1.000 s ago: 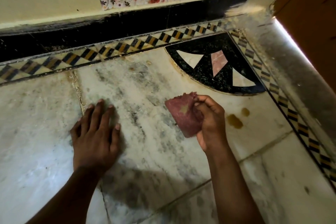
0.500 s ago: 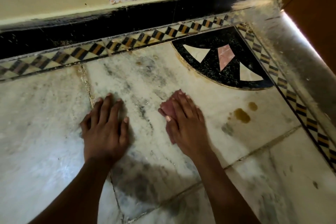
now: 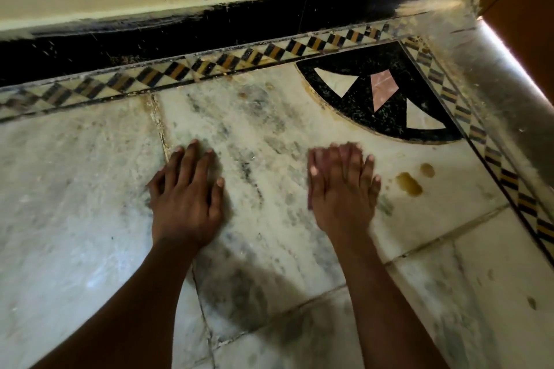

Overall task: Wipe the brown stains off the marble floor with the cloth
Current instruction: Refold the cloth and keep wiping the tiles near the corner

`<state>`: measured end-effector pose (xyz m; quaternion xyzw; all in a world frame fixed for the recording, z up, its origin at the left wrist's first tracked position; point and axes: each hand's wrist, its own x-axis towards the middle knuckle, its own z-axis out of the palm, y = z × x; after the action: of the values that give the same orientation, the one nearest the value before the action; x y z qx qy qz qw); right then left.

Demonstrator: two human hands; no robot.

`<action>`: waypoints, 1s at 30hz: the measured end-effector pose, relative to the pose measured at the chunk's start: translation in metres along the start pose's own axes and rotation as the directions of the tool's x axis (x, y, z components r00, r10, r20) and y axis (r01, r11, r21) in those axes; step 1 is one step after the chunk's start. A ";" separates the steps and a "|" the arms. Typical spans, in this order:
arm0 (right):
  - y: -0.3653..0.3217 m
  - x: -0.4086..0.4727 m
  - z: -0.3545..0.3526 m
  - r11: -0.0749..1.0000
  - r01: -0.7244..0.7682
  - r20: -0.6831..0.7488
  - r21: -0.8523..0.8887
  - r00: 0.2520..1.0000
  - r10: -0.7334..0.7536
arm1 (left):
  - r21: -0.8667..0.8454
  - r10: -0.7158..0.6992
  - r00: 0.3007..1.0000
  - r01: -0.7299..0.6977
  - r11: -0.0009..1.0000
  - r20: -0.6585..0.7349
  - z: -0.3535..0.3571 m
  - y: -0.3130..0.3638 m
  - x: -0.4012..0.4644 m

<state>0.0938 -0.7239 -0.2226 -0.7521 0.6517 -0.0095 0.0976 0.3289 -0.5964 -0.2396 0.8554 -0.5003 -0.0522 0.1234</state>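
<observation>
Two brown stains (image 3: 409, 183), two flat hands: left hand (image 3: 186, 201), right hand (image 3: 341, 189)

Two arms come in from the bottom edge. Both are bare all the way down, with no sleeves showing. The left hand (image 3: 184, 198) has five fingers and short, pale nails. It wears no ring, no watch and no band at the wrist. The right hand (image 3: 341, 189) looks a bit blurry, but its short, pale nails show too. It also wears no ring, watch or glove. The wrists are thin and the forearms are long and slim.
</observation>
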 end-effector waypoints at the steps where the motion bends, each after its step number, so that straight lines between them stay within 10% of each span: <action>1: -0.011 0.016 -0.002 0.998 -0.057 0.004 0.027 0.998 0.057 | -0.007 0.001 1.000 -0.001 1.000 0.003 0.000 0.000 0.000; 8: 0.015 -0.046 0.007 0.949 0.315 0.004 0.003 0.949 -0.315 | -0.015 0.004 1.000 -0.003 1.000 0.020 -0.009 0.007 -0.004; 13: 0.029 -0.020 -0.004 0.996 0.014 -0.010 0.085 1.000 -0.013 | -0.058 0.029 0.997 -0.025 0.998 0.068 -0.021 0.029 -0.006; 20: 0.061 -0.074 0.009 0.963 0.270 -0.040 -0.020 0.962 -0.271 | -0.098 0.081 0.991 -0.071 0.993 0.103 0.001 0.112 -0.023; 26: 0.084 0.003 -0.005 0.994 -0.106 -0.091 0.016 0.990 0.107 | 0.014 0.099 0.995 -0.098 0.995 -0.024 0.024 0.107 -0.022; 30: 0.075 0.059 -0.016 0.968 0.250 0.122 0.022 0.960 -0.250 | 0.037 0.076 0.997 -0.075 0.997 -0.029 0.023 0.112 -0.020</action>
<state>0.0270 -0.7937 -0.2257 -0.8271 0.5442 0.0227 0.1384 0.2194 -0.6352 -0.2331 0.8387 -0.5312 -0.0255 0.1175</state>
